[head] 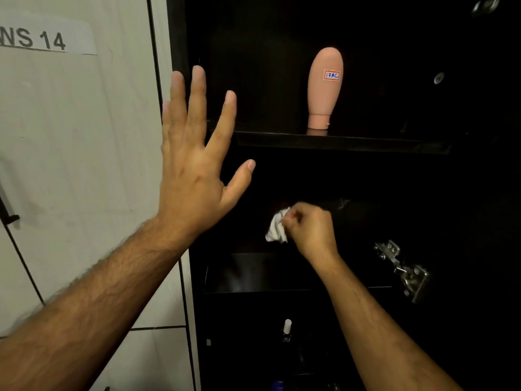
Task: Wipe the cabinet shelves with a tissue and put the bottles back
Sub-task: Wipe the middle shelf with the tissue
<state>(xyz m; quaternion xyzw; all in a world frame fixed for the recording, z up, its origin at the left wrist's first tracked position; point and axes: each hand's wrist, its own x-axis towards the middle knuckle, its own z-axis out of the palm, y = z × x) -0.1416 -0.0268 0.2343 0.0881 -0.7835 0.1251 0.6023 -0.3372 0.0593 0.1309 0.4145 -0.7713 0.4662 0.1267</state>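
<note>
A dark open cabinet fills the right of the head view. On its upper shelf (338, 142) a pink bottle (325, 88) with a small "17AC" label stands upside down on its cap. My right hand (310, 230) is inside the compartment below, fist closed around a crumpled white tissue (277, 227) held against the middle shelf (253, 272). My left hand (194, 165) is raised with fingers spread at the cabinet's left edge and holds nothing. Lower down stand a small white-capped bottle (287, 330) and a blue item (277, 386), both dim.
A white tiled wall (84, 165) with a paper sign reading "NS 14" lies left of the cabinet. A metal door hinge (403, 269) sticks out at the right of the middle compartment. The cabinet interior is very dark.
</note>
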